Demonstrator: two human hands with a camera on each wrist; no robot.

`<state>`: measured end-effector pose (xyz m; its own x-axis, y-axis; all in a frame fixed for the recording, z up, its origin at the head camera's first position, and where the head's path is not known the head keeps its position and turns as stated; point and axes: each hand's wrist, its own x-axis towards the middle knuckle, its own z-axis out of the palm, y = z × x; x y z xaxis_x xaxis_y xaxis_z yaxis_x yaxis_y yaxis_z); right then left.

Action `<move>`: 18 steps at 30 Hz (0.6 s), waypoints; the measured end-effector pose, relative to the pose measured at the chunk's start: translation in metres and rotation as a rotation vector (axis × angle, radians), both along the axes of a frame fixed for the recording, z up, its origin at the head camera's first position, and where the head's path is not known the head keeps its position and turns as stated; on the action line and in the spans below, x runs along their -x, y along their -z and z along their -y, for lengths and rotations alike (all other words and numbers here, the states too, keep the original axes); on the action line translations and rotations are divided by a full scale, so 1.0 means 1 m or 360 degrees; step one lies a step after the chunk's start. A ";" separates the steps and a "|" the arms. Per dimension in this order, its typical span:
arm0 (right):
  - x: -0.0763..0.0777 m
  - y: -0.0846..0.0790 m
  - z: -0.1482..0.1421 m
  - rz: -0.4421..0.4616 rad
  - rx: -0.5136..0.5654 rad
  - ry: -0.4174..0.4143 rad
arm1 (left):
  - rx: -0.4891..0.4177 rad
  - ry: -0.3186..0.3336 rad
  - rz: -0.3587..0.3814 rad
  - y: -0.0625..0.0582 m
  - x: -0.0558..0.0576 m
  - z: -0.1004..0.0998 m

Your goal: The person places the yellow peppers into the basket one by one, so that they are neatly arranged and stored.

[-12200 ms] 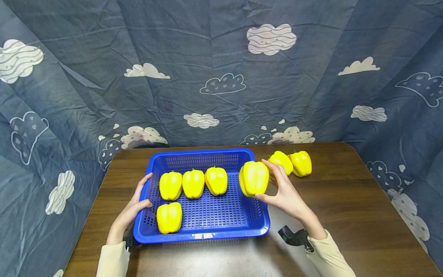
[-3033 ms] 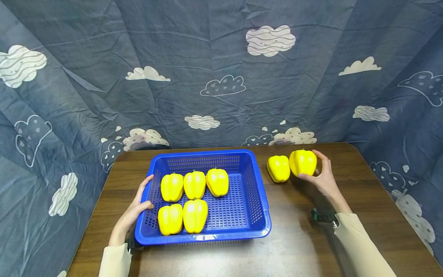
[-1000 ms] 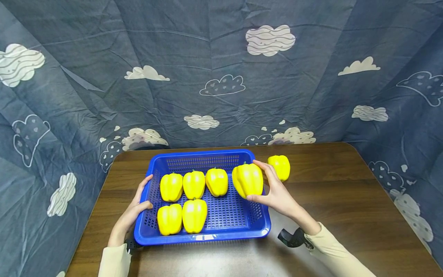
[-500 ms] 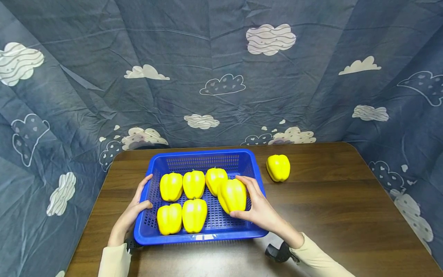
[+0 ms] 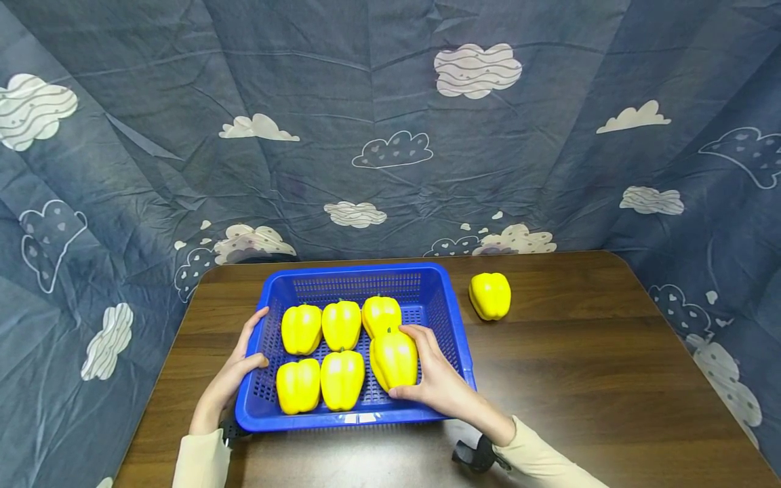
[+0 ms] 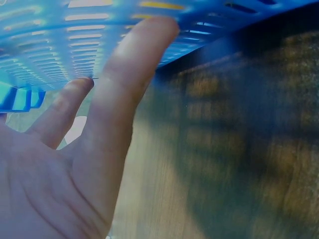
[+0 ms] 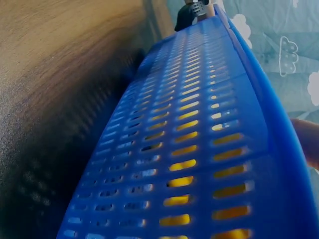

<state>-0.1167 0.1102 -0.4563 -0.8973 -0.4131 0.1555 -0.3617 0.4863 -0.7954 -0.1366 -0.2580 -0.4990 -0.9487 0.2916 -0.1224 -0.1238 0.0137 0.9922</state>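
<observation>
In the head view, my right hand [image 5: 439, 379] grips a yellow bell pepper [image 5: 393, 359] at the front right inside the blue basket [image 5: 460, 325], thumb at its lower end and fingers on its far side. Left of it sit two rows of yellow bell peppers; a back-row pepper [image 5: 381, 315] is partly covered by the held one. My left hand [image 5: 228, 379] rests against the basket's left side, thumb and fingers spread and fairly straight; the left wrist view shows the thumb [image 6: 114, 99] at the slotted wall [image 6: 84, 30]. In the right wrist view, the slotted wall [image 7: 184, 134] hides the gripped pepper's outline.
One loose yellow bell pepper [image 5: 490, 296] lies on the wooden table [image 5: 579, 352], behind and right of the basket. A dark blue cloth with white clouds [image 5: 390, 102] hangs behind the table. The basket's raised rim runs beneath my right forearm.
My right hand has taken a pepper from the table on the right and carried it left and down into the basket's front row. The left hand stays at the basket's left side.
</observation>
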 end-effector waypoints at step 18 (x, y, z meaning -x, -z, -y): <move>0.003 0.007 0.007 0.0098 -0.0128 -0.0069 | 0.0029 0.0002 -0.0032 0.000 0.000 0.000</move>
<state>-0.1201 0.1036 -0.4634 -0.8852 -0.4606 0.0654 -0.3354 0.5344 -0.7758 -0.1369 -0.2580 -0.4985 -0.9506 0.2908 -0.1088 -0.1040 0.0317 0.9941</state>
